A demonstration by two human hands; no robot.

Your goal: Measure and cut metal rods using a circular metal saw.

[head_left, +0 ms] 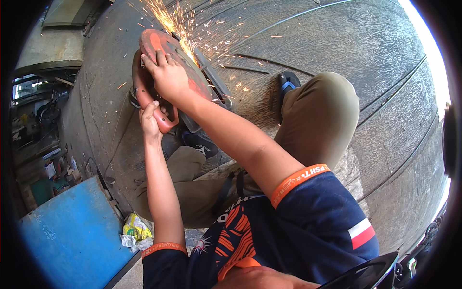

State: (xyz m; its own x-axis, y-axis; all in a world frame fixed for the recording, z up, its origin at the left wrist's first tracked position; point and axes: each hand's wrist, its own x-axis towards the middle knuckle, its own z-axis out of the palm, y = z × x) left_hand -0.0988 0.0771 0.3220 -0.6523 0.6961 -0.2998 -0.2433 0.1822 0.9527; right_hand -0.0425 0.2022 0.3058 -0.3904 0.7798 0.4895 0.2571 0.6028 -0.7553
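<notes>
A red chop saw point(156, 37) stands on the floor at upper left of the middle, throwing a bright stream of sparks point(166, 17) away from me. My left hand point(150, 121) is closed round the loop-shaped red handle point(166, 124) at its near end. Higher up, my right hand point(168, 79) rests on the saw's body beside the round guard, its fingers stretched out and apart. A dark metal base point(219, 86) shows along the saw's right side. The cutting disc and the piece under it are hidden by the guard and my right hand.
Thin metal bars point(248, 69) lie right of the saw, near my sandalled foot point(288, 82). A blue box-like surface point(72, 231) fills the lower left, with a crumpled yellow packet point(137, 227) beside it. Cluttered shelves line the left edge. Sparks scatter across the floor.
</notes>
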